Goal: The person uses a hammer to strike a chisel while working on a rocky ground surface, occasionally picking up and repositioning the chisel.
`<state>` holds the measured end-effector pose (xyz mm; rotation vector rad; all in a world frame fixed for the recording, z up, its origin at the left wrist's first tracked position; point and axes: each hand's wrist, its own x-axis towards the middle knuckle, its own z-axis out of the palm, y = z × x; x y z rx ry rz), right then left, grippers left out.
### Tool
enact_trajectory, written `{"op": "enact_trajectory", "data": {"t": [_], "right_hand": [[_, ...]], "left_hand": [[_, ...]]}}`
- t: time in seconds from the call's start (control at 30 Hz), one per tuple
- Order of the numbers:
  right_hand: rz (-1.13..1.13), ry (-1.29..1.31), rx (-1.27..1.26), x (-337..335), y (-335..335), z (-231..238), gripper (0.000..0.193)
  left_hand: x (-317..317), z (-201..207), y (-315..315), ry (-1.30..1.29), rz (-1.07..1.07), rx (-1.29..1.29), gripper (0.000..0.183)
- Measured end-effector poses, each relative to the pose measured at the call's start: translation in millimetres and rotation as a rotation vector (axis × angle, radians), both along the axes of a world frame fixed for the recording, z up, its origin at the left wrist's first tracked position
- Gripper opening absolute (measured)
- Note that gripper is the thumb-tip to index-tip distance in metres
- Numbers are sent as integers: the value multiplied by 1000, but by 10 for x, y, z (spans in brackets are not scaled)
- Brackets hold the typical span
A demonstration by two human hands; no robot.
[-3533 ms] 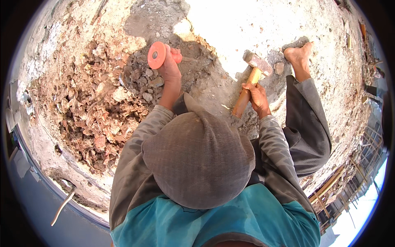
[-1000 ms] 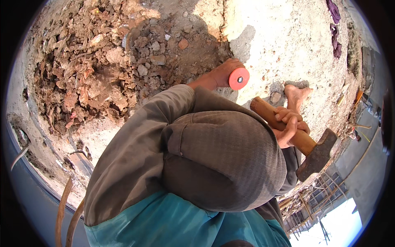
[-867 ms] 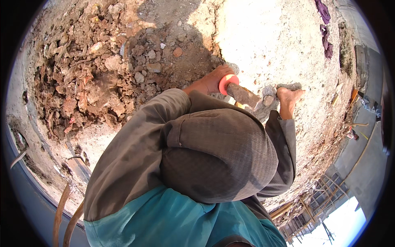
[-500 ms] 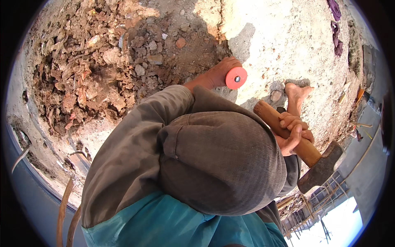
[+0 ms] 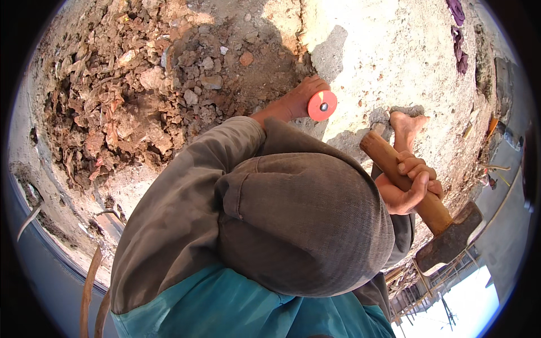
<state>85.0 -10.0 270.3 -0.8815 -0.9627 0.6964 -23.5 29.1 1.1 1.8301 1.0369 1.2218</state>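
At the end of a grey sleeve, my left hand (image 5: 288,103) is closed around a chisel (image 5: 323,106), seen nearly end-on. Its round red guard and small metal centre show, while the shaft and some of my fingers are hidden behind them. On the right, my right hand (image 5: 410,186) wraps around the wooden handle of a sledgehammer (image 5: 385,158). The heavy dark head points to the lower right, away from the chisel. My grey-clothed knee (image 5: 304,225) bulges between my arms and covers part of the right wrist.
Broken rubble (image 5: 112,101) is heaped at the left. A bare foot (image 5: 406,128) rests on the pale, sunlit ground beside a stone (image 5: 377,128). Purple cloth (image 5: 459,50) lies at the far right. Curved sticks (image 5: 89,287) stand at the lower left.
My right hand has shifted to the right with the sledgehammer, whose head is now lower and farther right. The left hand and chisel have barely moved.
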Motion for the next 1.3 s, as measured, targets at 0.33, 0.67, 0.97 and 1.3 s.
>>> {"op": "enact_trajectory", "data": {"t": [0.33,0.67,0.97,1.3], "right_hand": [[216,-307,-921,150,-371,-96,20],[333,-450,-1032,-64,-252,-591,19],[321,-293,-1035,215,-270,-430,16],[271,-53,-1169,324,-591,-780,13]], "left_hand": [[-47,-58,-112,39,-36,48,34],[-348,53,-235,332,-22,110,32],[-518,-195,-187,-93,-51,-99,22],[-1871,-9,-930,572,506,-279,20]]}}
